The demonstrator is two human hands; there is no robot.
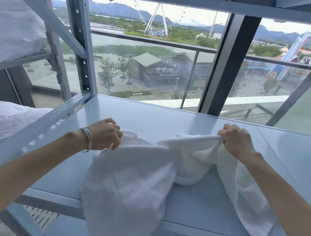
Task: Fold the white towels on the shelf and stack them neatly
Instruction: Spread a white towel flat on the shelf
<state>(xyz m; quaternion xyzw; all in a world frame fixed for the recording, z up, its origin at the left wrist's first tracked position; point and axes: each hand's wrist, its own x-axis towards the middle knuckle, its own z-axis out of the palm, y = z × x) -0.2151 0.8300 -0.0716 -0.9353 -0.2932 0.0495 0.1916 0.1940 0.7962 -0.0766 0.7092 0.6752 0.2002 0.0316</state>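
Towel first: one white towel hangs bunched between your two hands above the shelf, its near folds spilling over the front edge toward you and its middle sagging onto the surface. Your left hand is clenched around the towel's left end, bracelets on the wrist; your right hand pinches the upper edge on the right, with a long flap hanging down beside that forearm. By my reading you're only opening it out — no fold is made yet, and no folded stack shows anywhere. To do this well, work your fingers along to true corners, draw the edge taut and level, then lay the cloth flat on the shelf before halving it. The bare shelf beyond your hands looks roomy enough for that. Mind the steel upright at the left and the shelf above — a high shake could snag there. More white linen lies heaped at the left, beyond the frame. Behind everything, a window faces a Ferris wheel.
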